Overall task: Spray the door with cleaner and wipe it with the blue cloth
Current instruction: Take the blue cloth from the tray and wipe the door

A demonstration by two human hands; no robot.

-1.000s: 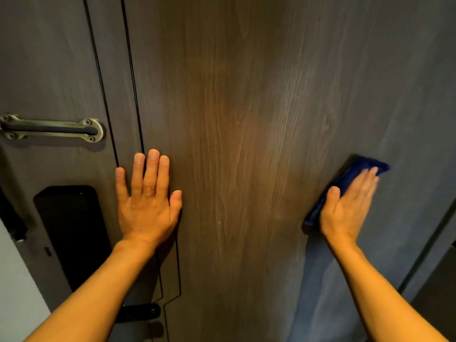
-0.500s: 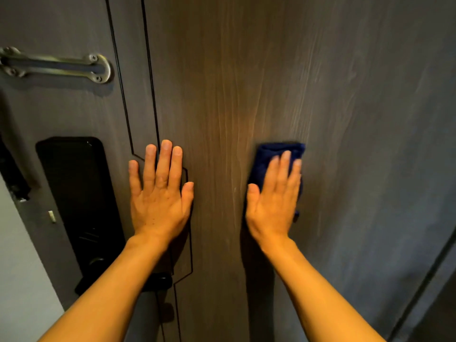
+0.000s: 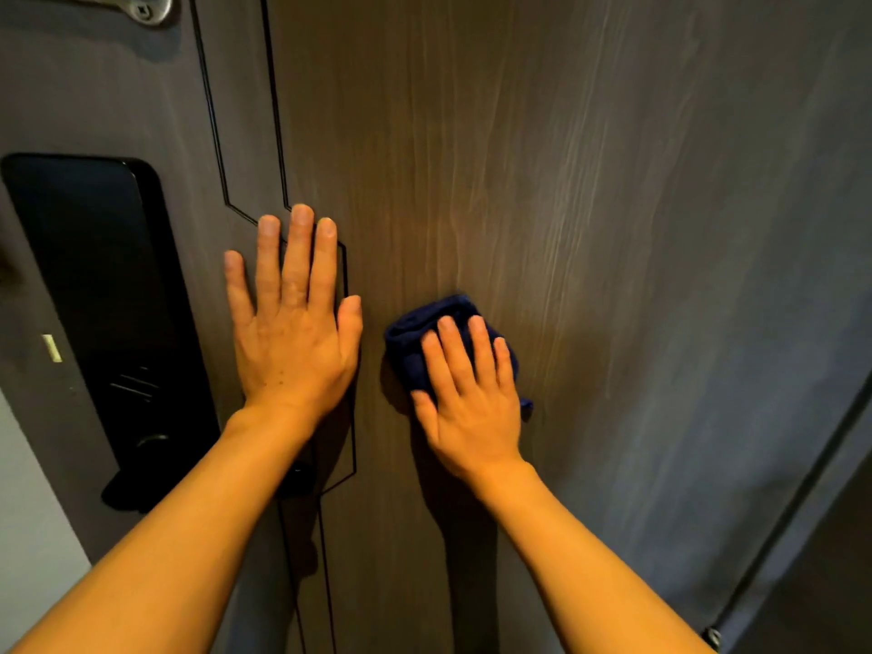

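A dark wood-grain door (image 3: 590, 205) fills the view. My left hand (image 3: 295, 323) lies flat on it with fingers spread, holding nothing, beside thin black inlay lines. Just to its right, my right hand (image 3: 467, 398) presses a bunched blue cloth (image 3: 415, 337) flat against the door. The cloth shows above and left of my fingers, and a corner peeks out at the right of my palm. No spray bottle is in view.
A black lock panel (image 3: 94, 285) with a lever handle (image 3: 127, 493) sits at the left of the door. A metal latch plate (image 3: 141, 7) shows at the top left. A light wall (image 3: 28, 535) lies at the lower left, and the door's edge (image 3: 802, 502) runs down the right.
My right hand slid the blue cloth leftward and down across the door, ending close to my left hand. The view dropped lower on the door; my left hand stayed flat.
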